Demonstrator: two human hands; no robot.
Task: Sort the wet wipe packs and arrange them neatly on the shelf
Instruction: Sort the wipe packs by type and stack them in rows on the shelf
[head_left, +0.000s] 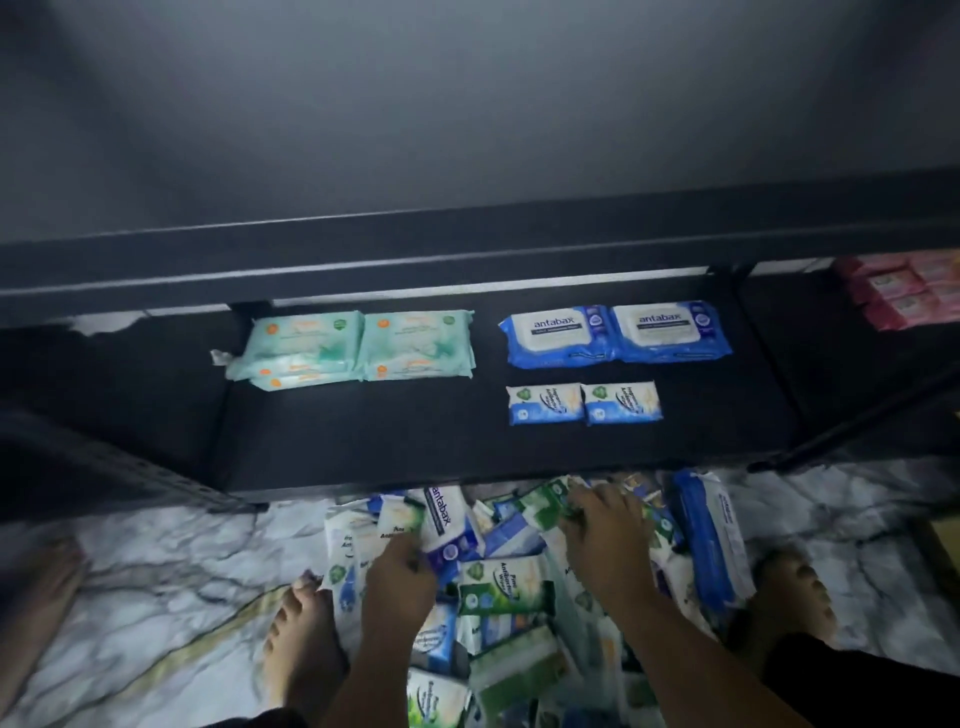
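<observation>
Pile (509, 587) of wet wipe packs lay on floor below shelf (363, 441); sorted packs (615, 335) sat paired on it. Left hand (400, 574) was down in pile, fingers curled round white-and-blue pack (447, 525). Right hand (605, 540) lay over green packs (545, 506); grip unclear, blurred.

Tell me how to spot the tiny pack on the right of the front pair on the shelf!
Find the black shelf. On its right half two big blue antabax packs lie side by side, with two small packs in front. Yours is the right small pack: white above, blue below, far smaller than the blue ones behind, with its twin at its left.
</observation>
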